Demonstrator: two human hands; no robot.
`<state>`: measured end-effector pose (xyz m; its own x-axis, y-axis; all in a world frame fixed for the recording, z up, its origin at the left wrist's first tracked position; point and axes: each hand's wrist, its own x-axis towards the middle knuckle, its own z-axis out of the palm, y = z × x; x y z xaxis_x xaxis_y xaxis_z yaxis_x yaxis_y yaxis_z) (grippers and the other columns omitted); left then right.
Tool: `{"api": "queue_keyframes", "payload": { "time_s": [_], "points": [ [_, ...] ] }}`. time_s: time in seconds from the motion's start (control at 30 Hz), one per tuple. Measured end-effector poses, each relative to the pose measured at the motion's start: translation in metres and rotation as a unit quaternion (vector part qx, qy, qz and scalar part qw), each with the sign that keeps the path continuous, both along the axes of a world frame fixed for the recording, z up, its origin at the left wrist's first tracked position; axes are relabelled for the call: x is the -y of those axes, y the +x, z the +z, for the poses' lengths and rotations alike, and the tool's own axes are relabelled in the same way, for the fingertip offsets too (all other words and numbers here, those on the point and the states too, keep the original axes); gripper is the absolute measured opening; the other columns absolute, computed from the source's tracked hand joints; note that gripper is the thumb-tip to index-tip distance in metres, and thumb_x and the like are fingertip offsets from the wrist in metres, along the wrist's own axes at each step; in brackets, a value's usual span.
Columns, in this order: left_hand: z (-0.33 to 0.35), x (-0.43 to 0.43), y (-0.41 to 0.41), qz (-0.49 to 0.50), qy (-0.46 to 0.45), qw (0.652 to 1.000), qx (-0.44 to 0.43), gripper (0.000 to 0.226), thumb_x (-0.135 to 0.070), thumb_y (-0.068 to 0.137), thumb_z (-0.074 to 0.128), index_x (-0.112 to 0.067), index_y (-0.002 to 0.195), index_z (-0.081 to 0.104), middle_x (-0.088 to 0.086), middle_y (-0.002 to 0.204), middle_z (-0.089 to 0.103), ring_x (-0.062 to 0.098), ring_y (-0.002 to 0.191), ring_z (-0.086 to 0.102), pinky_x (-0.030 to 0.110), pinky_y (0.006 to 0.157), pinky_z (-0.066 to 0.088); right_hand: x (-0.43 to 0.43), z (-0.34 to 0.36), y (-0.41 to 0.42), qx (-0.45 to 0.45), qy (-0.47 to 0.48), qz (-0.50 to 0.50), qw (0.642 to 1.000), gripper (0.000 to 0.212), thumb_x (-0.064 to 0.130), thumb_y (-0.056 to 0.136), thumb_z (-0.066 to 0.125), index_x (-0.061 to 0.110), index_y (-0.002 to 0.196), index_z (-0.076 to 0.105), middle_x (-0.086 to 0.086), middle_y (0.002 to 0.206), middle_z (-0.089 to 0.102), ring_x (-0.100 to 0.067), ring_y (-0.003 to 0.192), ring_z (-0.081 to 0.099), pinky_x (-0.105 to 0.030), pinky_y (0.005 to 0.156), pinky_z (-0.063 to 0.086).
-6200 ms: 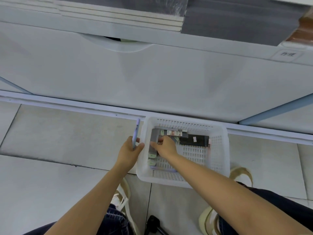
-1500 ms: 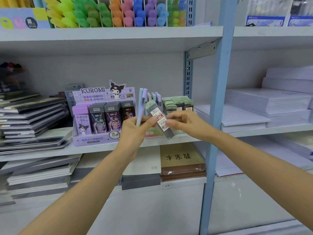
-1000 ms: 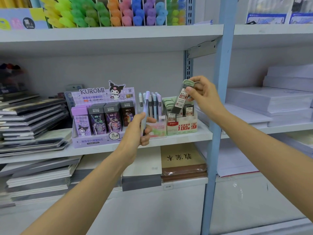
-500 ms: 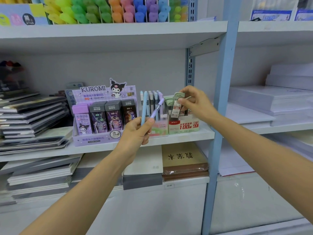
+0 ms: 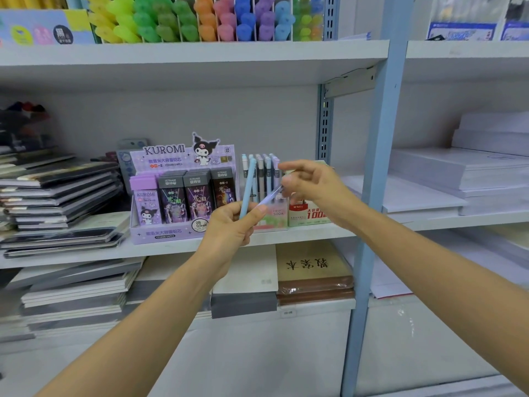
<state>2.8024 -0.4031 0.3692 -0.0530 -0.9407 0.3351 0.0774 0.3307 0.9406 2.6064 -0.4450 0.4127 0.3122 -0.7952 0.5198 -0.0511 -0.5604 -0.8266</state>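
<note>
Two pens: the blue pen (image 5: 248,187) is standing nearly upright and the lilac pen (image 5: 269,197) is leaning up to the right. Both are fanning out of one fist, in the air just in front of the middle shelf (image 5: 286,234).
Left hand (image 5: 229,227): it is wrapping thumb and curled fingers round the lower ends of both pens in a firm, closed hold.
Right hand (image 5: 312,184): it is hanging at the lilac pen's upper end, thumb and fingers drawn together there and the index finger lifted. Whether they are already pinching the tip or only touching it, I cannot tell.
Handling: both pens are looking light, stiff and smooth-barrelled, so they are probably sliding easily between fingers and hardly fragile. A pinch across the barrel a little below the top is seeming safest, since a hold on the very tip is likely to let the pen pivot.
Step in hand: the person is probably parting the lilac pen from the blue one, to slot it in among its like.
Pen display (image 5: 262,173): a clear holder of upright pale pens is sitting right behind the hands.
Neighbours: the Kuromi lead box (image 5: 177,196) is standing to the left. The red and green refill box (image 5: 307,214) is standing to the right, partly hidden by the right hand.
Further out: stacked notebooks (image 5: 57,190) are lying at far left and bright highlighters (image 5: 200,21) are filling the shelf above. Paper reams (image 5: 458,173) are lying beyond the blue post (image 5: 380,167).
</note>
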Motion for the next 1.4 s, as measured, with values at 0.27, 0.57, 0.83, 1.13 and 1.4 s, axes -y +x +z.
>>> {"api": "queue_keyframes", "payload": {
  "time_s": [0.27, 0.57, 0.83, 1.13, 1.4],
  "points": [
    [0.004, -0.007, 0.005, -0.014, 0.008, 1.0, -0.021, 0.013, -0.021, 0.087, 0.068, -0.008, 0.088, 0.066, -0.011, 0.054, 0.048, 0.006, 0.048, 0.034, 0.014, 0.043, 0.032, -0.008, -0.004, 0.021, 0.12, 0.05, 0.071, 0.989, 0.022, 0.012, 0.087, 0.066, 0.007, 0.108, 0.067, -0.011, 0.088, 0.074, -0.018, 0.073, 0.071, -0.021, 0.066, 0.057],
    [0.009, -0.011, 0.031, 0.049, 0.051, 0.996, -0.049, 0.017, -0.021, 0.093, 0.061, -0.01, 0.099, 0.072, 0.001, 0.08, 0.06, 0.008, 0.058, 0.05, 0.015, 0.045, 0.033, 0.002, 0.025, 0.02, 0.112, 0.033, 0.007, 0.993, 0.025, 0.029, 0.08, 0.068, 0.006, 0.09, 0.07, -0.011, 0.082, 0.073, -0.019, 0.07, 0.07, -0.021, 0.062, 0.057],
    [0.007, -0.011, 0.056, 0.055, 0.028, 0.997, -0.04, 0.02, -0.014, 0.099, 0.051, -0.011, 0.101, 0.07, 0.0, 0.073, 0.059, 0.009, 0.054, 0.049, 0.016, 0.045, 0.038, 0.031, 0.062, 0.018, 0.078, -0.093, -0.136, 0.983, 0.016, 0.013, 0.094, 0.061, -0.001, 0.1, 0.066, -0.017, 0.085, 0.07, -0.019, 0.071, 0.07, -0.026, 0.07, 0.059],
    [0.006, -0.005, 0.065, 0.033, -0.006, 0.999, -0.017, 0.019, -0.016, 0.1, 0.051, -0.012, 0.106, 0.068, 0.001, 0.07, 0.066, 0.009, 0.055, 0.053, 0.019, 0.051, 0.046, 0.048, 0.049, 0.044, -0.063, -0.097, -0.118, 0.986, 0.012, 0.007, 0.09, 0.064, 0.001, 0.1, 0.069, -0.014, 0.085, 0.071, -0.015, 0.071, 0.072, -0.022, 0.069, 0.059],
    [0.003, -0.004, 0.071, 0.025, -0.011, 1.0, -0.012, 0.019, -0.015, 0.099, 0.051, -0.012, 0.108, 0.067, 0.002, 0.072, 0.066, 0.009, 0.054, 0.055, 0.019, 0.051, 0.047, 0.054, 0.049, 0.054, -0.159, -0.105, -0.097, 0.977, 0.015, 0.013, 0.092, 0.062, 0.004, 0.102, 0.069, -0.011, 0.089, 0.072, -0.015, 0.077, 0.072, -0.021, 0.073, 0.058]
  ]
}}
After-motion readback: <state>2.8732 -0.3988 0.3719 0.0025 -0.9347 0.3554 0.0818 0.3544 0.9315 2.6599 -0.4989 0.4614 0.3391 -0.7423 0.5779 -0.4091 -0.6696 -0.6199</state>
